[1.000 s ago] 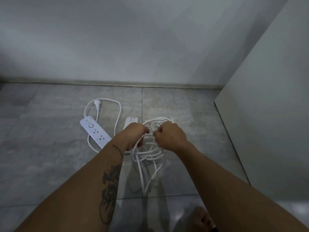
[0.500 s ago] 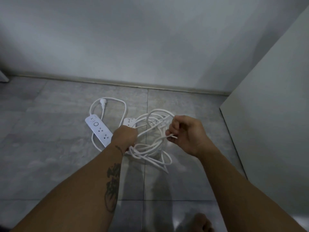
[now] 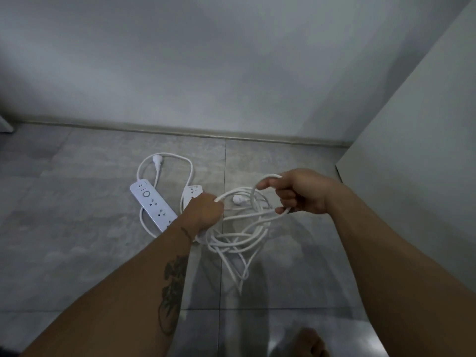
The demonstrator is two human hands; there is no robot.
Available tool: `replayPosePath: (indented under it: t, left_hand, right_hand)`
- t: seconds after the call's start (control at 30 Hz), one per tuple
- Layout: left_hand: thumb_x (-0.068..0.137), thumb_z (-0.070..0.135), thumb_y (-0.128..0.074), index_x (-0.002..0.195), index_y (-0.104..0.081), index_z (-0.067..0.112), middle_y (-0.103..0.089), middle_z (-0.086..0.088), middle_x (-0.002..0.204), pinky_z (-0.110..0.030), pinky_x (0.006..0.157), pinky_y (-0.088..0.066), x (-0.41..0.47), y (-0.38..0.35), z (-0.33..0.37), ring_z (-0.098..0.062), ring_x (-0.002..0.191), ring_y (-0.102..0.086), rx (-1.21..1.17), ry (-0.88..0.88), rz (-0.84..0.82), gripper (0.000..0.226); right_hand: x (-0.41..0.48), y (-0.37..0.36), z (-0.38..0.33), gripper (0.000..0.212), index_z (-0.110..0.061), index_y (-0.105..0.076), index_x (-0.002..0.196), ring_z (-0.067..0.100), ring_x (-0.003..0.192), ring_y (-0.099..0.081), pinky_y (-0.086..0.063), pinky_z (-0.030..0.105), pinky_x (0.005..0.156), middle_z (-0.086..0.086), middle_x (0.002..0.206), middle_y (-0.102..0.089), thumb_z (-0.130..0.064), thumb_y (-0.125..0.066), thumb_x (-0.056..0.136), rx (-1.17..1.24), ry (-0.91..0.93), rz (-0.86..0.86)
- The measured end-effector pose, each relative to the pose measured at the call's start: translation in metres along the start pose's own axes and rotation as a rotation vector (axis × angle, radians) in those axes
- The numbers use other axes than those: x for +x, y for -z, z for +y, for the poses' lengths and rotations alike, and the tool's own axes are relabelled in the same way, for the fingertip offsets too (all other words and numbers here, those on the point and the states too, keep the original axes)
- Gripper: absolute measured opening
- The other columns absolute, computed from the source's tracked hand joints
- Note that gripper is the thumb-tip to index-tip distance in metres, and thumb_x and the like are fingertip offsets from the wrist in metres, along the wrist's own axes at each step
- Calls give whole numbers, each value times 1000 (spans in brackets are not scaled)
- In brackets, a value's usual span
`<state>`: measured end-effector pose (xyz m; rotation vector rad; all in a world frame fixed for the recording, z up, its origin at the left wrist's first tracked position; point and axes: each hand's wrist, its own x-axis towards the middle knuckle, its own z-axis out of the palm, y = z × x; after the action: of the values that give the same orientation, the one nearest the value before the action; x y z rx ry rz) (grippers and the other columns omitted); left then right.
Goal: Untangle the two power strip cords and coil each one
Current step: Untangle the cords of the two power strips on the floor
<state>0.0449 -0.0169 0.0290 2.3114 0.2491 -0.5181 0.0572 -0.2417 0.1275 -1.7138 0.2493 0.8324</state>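
Note:
A white power strip (image 3: 153,206) lies flat on the grey tiled floor at the left, its thin cord looping behind it to a plug (image 3: 157,161). A second power strip (image 3: 193,193) lies beside it, partly hidden by my left hand (image 3: 204,212). That hand is shut on a bundle of tangled white cord (image 3: 240,239) whose loops hang down toward the floor. My right hand (image 3: 301,193) is raised to the right and grips a loop of the same cord. A white plug (image 3: 239,200) shows between the two hands.
A grey wall with a skirting strip (image 3: 231,135) runs across the back. A tall pale panel (image 3: 412,176) stands close on the right. A bare foot (image 3: 309,342) shows at the bottom edge.
My right hand has moved right and up, pulling a cord loop away from the left hand. The hanging bundle has opened wider, and the plug between the hands has come into sight.

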Motion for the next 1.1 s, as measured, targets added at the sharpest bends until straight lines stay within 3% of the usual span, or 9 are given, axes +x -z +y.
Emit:
replayPosePath:
  t: [0.1, 0.23, 0.4, 0.6, 0.73, 0.83, 0.9, 0.97, 1.1]
  left_hand:
    - [88, 39, -59, 79, -67, 13, -62, -1, 73, -29, 60, -39, -1, 4, 5, -20, 71, -58, -85, -99, -86, 29]
    - [95, 48, -49, 79, -65, 11, -67, 1, 64, -29, 61, -42, 0, 1, 15, -16, 61, -59, -372, -97, -190, 43]
    - [97, 43, -46, 80, -63, 14, -51, 2, 60, -28, 58, -37, -3, -13, 7, -14, 56, -46, -414, -177, -59, 38]
    - [98, 40, -43, 73, -60, 10, -56, -2, 69, -28, 64, -37, 9, 0, -9, -19, 66, -52, -285, -104, 286, 42]
    - [99, 42, -40, 73, -60, 13, -54, 6, 66, -12, 46, -32, 10, -6, -12, -7, 58, -49, -210, -29, 350, 43]
    - [98, 43, -40, 65, -53, 17, -54, 0, 67, -28, 64, -37, 14, -3, -4, -21, 66, -52, -224, -47, 364, 44]
    - [98, 43, -42, 64, -50, 14, -54, -3, 66, -31, 64, -33, 15, 2, 1, -19, 64, -50, -262, -60, 382, 46]
    - [97, 43, -44, 63, -47, 12, -52, -3, 64, -32, 57, -30, 14, 6, 7, -14, 61, -48, -294, -89, 407, 46]
    - [96, 42, -49, 63, -45, 15, -49, 0, 61, -25, 51, -30, 7, 4, 17, -11, 59, -47, -365, -159, 450, 43]
  right_hand:
    - [5, 4, -17, 26, -7, -75, 99, 16, 45, -51, -59, 39, 72, 4, 56, -52, -12, -52, 90, -198, -101, 2]
    - [15, -1, -32, 47, -6, -74, 100, 14, 38, -43, -58, 37, 63, 5, 53, -55, -47, -52, 95, -383, -223, 24]
    - [23, -7, -37, 35, -2, -75, 87, 13, 39, -47, -57, 30, 62, 8, 62, -65, -21, -46, 90, -496, -323, -2]
    - [10, 0, -38, 20, -10, -49, 61, 13, 41, -17, -24, 25, 47, -3, 49, -24, -12, -40, 79, 124, 143, 50]
    - [-10, -3, -55, 12, -13, -41, 52, 17, 50, -9, -28, 29, 54, 0, 54, -15, -21, -43, 62, 589, 446, -106]
    - [-23, 3, -47, 23, -14, -40, 50, 17, 53, -8, -30, 29, 56, 0, 57, -9, -26, -46, 69, 758, 502, -98]
    - [-29, 19, -39, 33, -12, -55, 54, 14, 44, -14, -34, 28, 55, -3, 49, -15, -30, -48, 81, 584, 399, -115]
    - [-34, 38, -33, 32, -7, -72, 79, 12, 36, -28, -47, 29, 57, -2, 43, -30, -22, -46, 88, 207, 189, -89]
    - [-29, 49, -19, 42, -9, -66, 116, 24, 53, -66, -60, 41, 67, 13, 64, -66, 2, -37, 87, -284, -256, -85]
